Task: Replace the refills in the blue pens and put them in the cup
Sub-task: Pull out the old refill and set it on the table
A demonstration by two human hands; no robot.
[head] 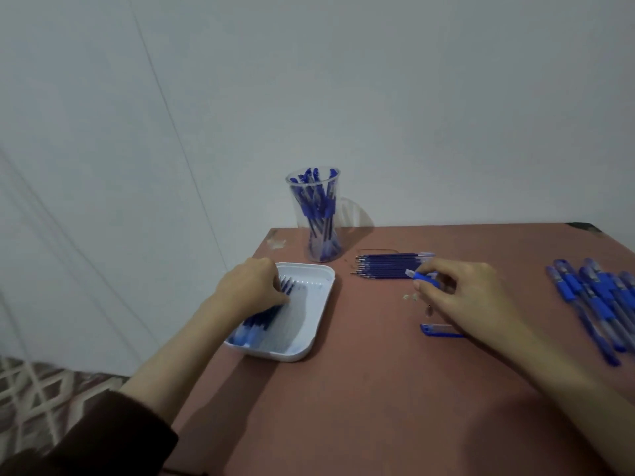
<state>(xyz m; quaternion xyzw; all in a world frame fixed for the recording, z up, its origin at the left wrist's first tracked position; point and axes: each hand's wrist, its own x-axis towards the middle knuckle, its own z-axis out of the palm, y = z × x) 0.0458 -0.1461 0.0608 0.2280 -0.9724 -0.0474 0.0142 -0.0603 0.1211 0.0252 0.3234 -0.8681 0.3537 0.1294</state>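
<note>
Right hand (474,297) pinching pen (421,277) (blue), refills (388,266) beyond

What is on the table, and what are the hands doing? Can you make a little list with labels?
table: reddish-brown
cup: clear, upright, at the far edge
cup pens: blue, standing in the cup
tray: white, in front of the cup
tray refills: blue, lying in the tray
left hand: on the tray refills, grip unclear
refill row: side by side, right of the cup
right hand: pinches a blue pen part
cap: blue, lying by the right hand
loose pens: pile at the right edge
</note>
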